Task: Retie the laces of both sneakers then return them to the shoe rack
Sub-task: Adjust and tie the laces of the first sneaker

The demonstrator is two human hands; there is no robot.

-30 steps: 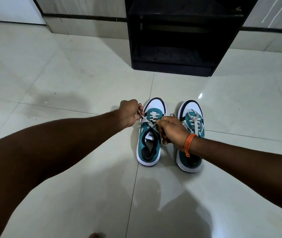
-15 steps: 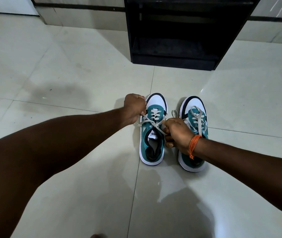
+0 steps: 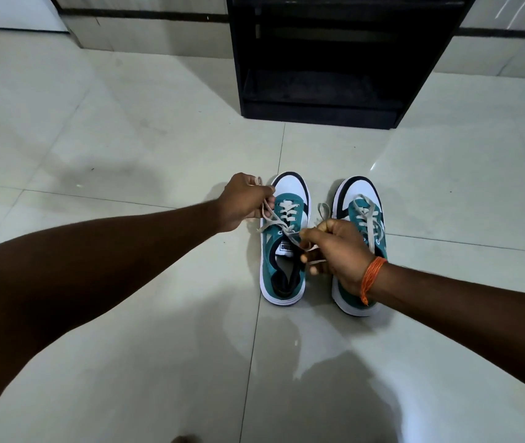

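I see two teal-and-white sneakers side by side on the tiled floor [image 3: 126,139], toes toward the black shoe rack [image 3: 318,91] at the far side. My left hand [image 3: 244,199] is closed on one lace end of the left sneaker [image 3: 283,251]; my right hand [image 3: 338,247] pinches the other end over its tongue. The right sneaker [image 3: 361,215] lies just beside, its laces loose.

Glossy floor tiles [image 3: 126,123]; matt black rack [image 3: 318,113]; suede-like teal sneakers [image 3: 282,279].
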